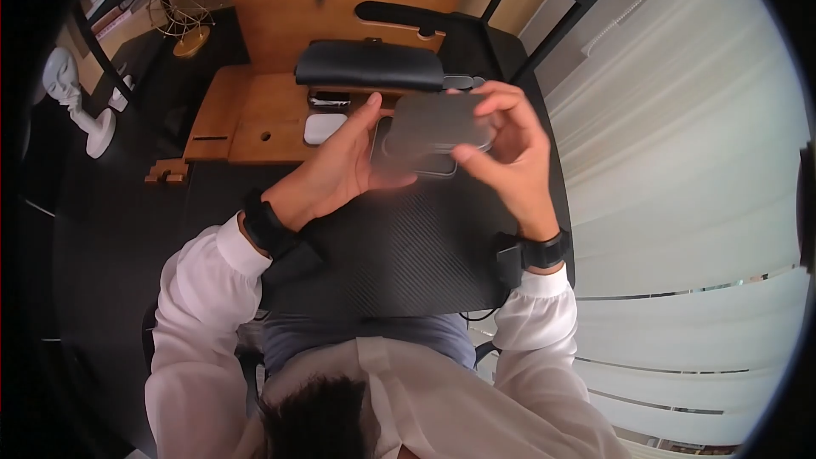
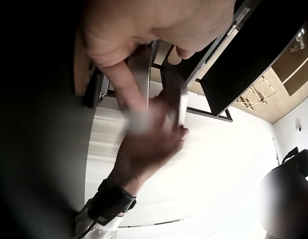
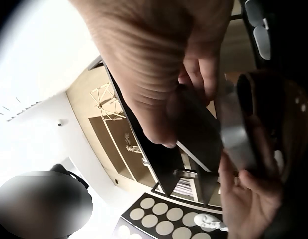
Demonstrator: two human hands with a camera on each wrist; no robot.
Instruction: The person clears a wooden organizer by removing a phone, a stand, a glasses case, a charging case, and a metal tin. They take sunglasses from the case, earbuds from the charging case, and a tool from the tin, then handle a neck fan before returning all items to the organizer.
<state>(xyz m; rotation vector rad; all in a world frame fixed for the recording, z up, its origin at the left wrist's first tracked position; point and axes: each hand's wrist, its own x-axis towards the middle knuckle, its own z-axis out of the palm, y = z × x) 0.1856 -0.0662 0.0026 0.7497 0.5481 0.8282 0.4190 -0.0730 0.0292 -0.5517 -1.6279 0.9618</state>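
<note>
The right hand pinches a flat grey rectangular piece between thumb and fingers, above the black desk. In the right wrist view this piece looks dark with a pale edge. The left hand holds a second grey, round-cornered piece, partly hidden beneath the first in the head view. It appears as a silvery, blurred tin-like shape in the right wrist view, apart from the right hand's piece. Motion blur and the hands hide the insides of both.
Behind the hands stands a wooden organizer with a black case and a white rounded-square case. A white head figurine and gold wire ornament are at the left. A pale curtain hangs at the right.
</note>
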